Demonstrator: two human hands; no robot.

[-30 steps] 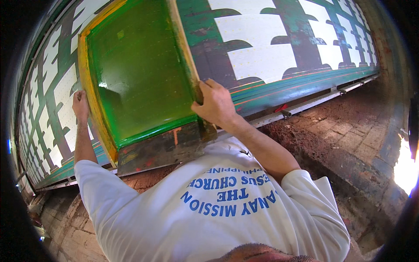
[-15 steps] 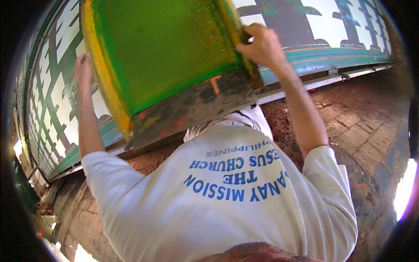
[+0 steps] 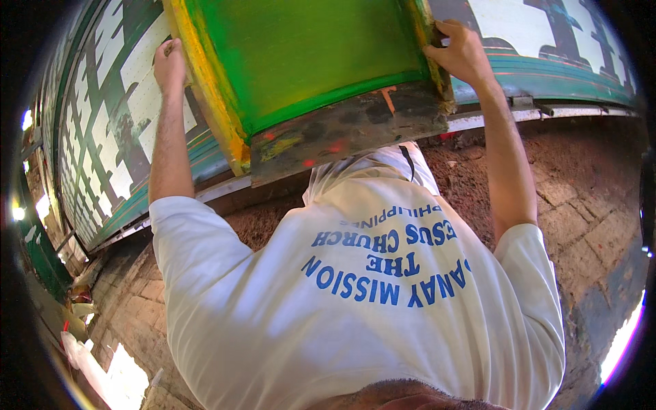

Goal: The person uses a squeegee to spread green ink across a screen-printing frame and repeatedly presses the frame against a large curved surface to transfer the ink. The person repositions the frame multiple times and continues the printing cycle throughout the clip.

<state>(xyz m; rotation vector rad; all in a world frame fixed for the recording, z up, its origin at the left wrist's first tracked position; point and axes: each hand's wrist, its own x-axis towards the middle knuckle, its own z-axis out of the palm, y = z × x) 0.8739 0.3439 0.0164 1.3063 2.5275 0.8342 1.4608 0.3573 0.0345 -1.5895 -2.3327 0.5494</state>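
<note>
A screen frame with green mesh, a yellow-smeared left bar and a dark, paint-spotted lower board fills the top middle. My left hand is at the frame's left side with curled fingers, shut on its edge. My right hand grips the right bar near the lower corner, fingers bent over it. Under and beside the frame runs a long green table with rows of white cut pieces on it. The part of the table beneath the frame is hidden.
A metal rail runs along the table's near edge. Below are a brick floor and reddish dirt. White objects and a green board are at the lower left. My white shirt with blue lettering fills the lower middle.
The frame and both my hands have moved up and to the right in the view over the last second. The table's visible rows have shifted too, and more of the left background shows.
</note>
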